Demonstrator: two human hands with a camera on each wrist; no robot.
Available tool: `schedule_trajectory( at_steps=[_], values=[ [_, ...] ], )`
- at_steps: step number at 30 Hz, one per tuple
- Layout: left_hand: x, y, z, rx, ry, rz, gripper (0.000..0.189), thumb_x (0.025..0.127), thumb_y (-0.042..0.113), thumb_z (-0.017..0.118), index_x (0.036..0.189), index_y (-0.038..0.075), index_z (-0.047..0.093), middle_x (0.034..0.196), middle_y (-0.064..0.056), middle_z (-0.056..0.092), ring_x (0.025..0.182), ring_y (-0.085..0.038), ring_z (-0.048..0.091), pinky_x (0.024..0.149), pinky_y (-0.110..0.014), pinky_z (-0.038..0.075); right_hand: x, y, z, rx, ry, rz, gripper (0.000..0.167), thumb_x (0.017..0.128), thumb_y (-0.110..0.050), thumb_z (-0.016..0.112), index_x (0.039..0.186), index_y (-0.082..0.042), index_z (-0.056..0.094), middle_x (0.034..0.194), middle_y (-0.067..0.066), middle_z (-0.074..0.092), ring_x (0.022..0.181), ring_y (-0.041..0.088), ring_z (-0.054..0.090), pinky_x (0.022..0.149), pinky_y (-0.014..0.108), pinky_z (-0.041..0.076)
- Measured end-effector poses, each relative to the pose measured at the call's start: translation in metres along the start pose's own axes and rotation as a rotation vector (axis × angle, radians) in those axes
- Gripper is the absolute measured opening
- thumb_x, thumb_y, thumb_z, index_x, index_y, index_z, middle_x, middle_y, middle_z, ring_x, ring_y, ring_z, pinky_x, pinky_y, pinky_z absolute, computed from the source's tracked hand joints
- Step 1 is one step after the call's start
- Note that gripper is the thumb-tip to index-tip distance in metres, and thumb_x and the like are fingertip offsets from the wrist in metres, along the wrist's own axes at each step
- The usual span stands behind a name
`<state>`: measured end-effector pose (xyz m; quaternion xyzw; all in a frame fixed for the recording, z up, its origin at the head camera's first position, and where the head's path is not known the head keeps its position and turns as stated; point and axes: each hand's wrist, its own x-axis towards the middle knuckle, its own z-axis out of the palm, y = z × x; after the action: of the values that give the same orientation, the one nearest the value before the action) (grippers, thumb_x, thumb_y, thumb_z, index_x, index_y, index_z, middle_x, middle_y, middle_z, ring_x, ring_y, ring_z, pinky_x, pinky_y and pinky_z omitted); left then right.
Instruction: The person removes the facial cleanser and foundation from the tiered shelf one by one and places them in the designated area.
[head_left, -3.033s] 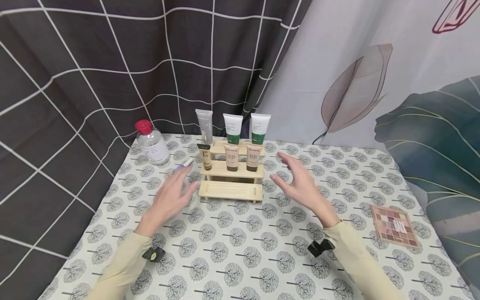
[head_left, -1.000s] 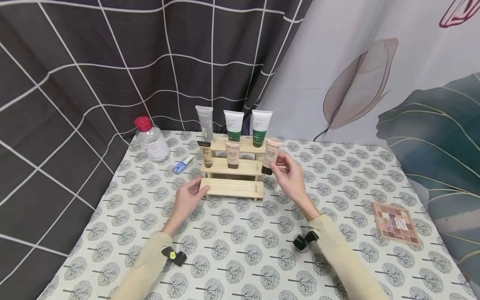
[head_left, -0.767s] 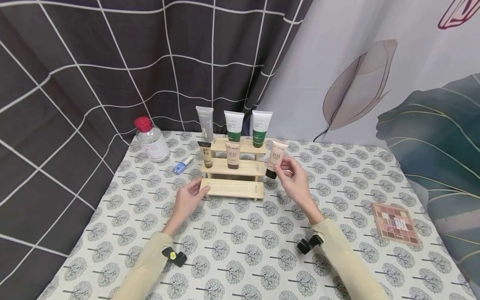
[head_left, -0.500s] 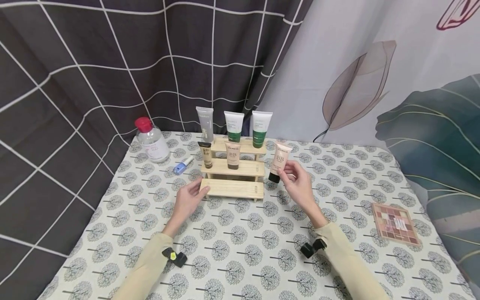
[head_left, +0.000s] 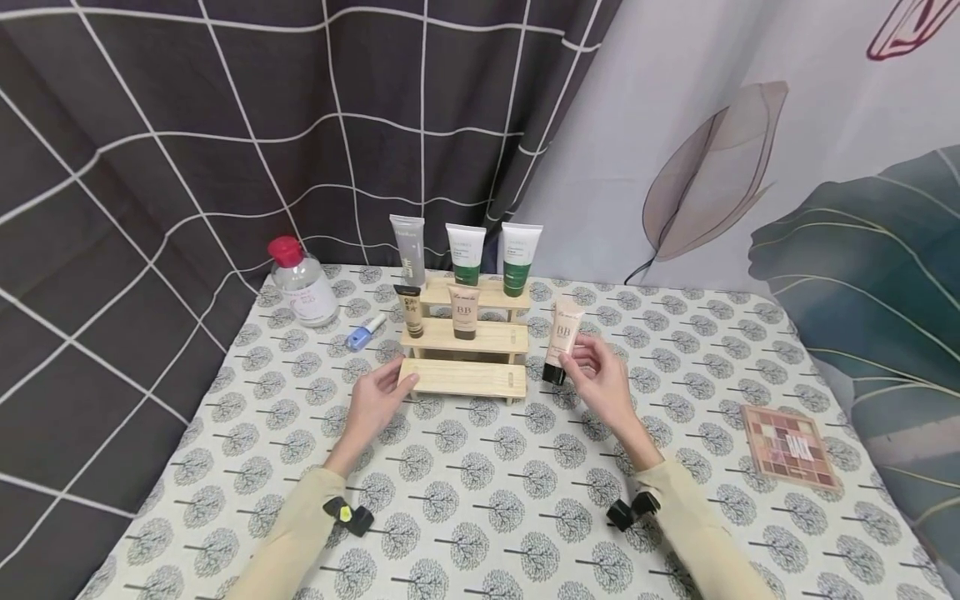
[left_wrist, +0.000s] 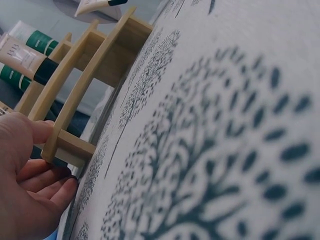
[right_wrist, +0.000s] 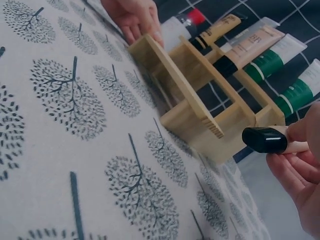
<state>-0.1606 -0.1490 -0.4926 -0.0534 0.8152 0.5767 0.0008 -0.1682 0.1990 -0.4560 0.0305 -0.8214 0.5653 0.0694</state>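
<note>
My right hand (head_left: 602, 379) pinches a pink BB cream tube (head_left: 564, 331) just right of the wooden tiered rack (head_left: 465, 379). The tube leans slightly, black cap down; its cap (right_wrist: 263, 140) looks raised off the cloth in the right wrist view. My left hand (head_left: 375, 400) grips the left end of the rack's lowest step, thumb (left_wrist: 42, 131) on top and fingers below. A second BB cream tube (head_left: 464, 312) and a small gold tube (head_left: 412, 312) stand on the middle step. Along the top step are a grey tube (head_left: 408, 254) and two white-and-green tubes (head_left: 521, 258).
A clear bottle with a red cap (head_left: 303, 283) stands left of the rack, near a blue nail polish bottle (head_left: 362, 335) lying down. An eyeshadow palette (head_left: 791, 448) lies at the right. Curtains (head_left: 225, 125) hang behind the tree-print tablecloth (head_left: 480, 533).
Both hands came in to the rack. My right hand took the right BB cream tube off the middle step and carried it rightward and toward me. My left hand took hold of the lowest step.
</note>
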Motion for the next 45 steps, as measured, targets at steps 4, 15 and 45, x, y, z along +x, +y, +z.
schedule_trajectory(
  at_steps=[4, 15, 45],
  values=[
    [0.001, -0.002, 0.000, -0.001, 0.008, 0.014, 0.059, 0.094, 0.019, 0.072, 0.143, -0.005, 0.050, 0.150, -0.027, 0.049, 0.135, -0.041, 0.054, 0.111, -0.035, 0.050, -0.003, 0.005, 0.001, -0.034, -0.021, 0.045, 0.041, 0.095, -0.010, 0.069, 0.131, 0.004, 0.055, 0.112, 0.023, 0.068, 0.092, 0.011, 0.067, 0.081, 0.012, 0.060],
    [-0.001, -0.001, -0.002, -0.006, -0.014, -0.004, 0.059, 0.096, 0.020, 0.071, 0.145, -0.004, 0.049, 0.150, -0.026, 0.049, 0.137, -0.039, 0.052, 0.112, -0.033, 0.048, -0.010, 0.016, 0.008, -0.120, -0.047, 0.116, 0.041, 0.095, -0.015, 0.070, 0.130, 0.002, 0.058, 0.110, 0.020, 0.071, 0.093, 0.023, 0.070, 0.077, 0.013, 0.060],
    [0.003, -0.006, 0.000, 0.004, -0.018, -0.001, 0.059, 0.096, 0.023, 0.072, 0.145, 0.000, 0.050, 0.151, -0.024, 0.050, 0.136, -0.036, 0.054, 0.110, -0.030, 0.051, -0.021, 0.025, 0.010, -0.311, -0.123, 0.187, 0.037, 0.093, -0.019, 0.072, 0.119, 0.007, 0.066, 0.094, 0.016, 0.073, 0.078, 0.017, 0.067, 0.068, 0.021, 0.059]
  ],
)
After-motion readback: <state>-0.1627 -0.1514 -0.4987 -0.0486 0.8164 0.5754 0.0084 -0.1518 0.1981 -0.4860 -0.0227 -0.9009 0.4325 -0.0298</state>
